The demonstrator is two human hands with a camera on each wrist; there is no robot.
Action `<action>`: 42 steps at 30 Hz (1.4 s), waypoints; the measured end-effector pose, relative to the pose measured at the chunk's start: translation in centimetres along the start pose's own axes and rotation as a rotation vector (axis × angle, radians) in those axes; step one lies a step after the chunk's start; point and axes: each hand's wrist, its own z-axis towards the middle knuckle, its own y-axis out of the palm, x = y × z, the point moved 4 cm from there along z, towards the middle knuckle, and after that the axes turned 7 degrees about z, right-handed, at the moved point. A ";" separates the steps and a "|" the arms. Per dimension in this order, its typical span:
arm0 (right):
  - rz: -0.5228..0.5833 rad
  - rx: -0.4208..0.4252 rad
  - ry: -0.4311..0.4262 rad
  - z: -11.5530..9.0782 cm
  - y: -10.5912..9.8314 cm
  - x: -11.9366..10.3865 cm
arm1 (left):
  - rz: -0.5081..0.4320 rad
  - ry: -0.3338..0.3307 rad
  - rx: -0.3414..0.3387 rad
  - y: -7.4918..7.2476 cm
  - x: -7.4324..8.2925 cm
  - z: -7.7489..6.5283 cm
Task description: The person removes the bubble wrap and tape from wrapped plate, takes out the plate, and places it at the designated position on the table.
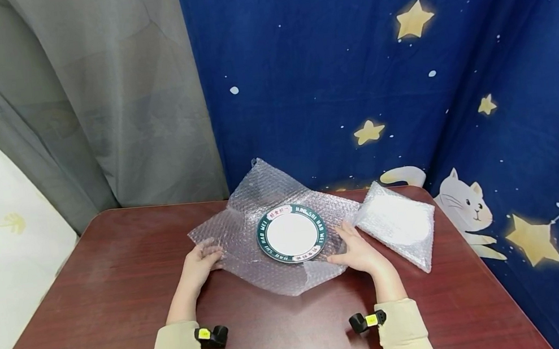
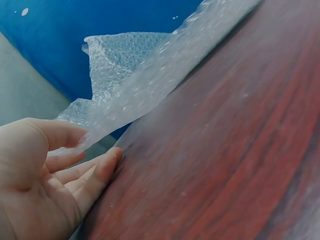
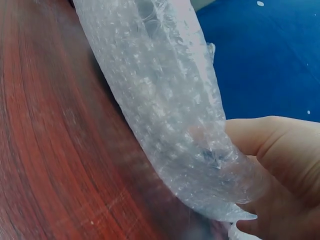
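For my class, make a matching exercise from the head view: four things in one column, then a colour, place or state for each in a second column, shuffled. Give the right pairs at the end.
Column one
1. Plate
2. Opened bubble wrap sheet
3. Wrapped packet
4. Left hand

Column two
A. To the right of the opened sheet
B. At the left corner of the opened sheet
C. Dark green rim, white centre
D. Spread out beneath the plate

Right pairs: 1-C, 2-D, 3-A, 4-B
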 end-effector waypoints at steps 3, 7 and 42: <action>0.031 0.008 -0.008 0.0 -0.1 0.4 | 0.008 -0.012 0.021 -0.4 -0.1 0.0; 0.045 0.021 -0.024 0.0 -0.3 0.9 | 0.013 -0.033 0.046 -0.8 -0.2 -0.1; 0.105 -0.073 -0.090 -0.3 -0.6 4.3 | 0.258 -0.046 0.111 -2.8 0.1 -0.2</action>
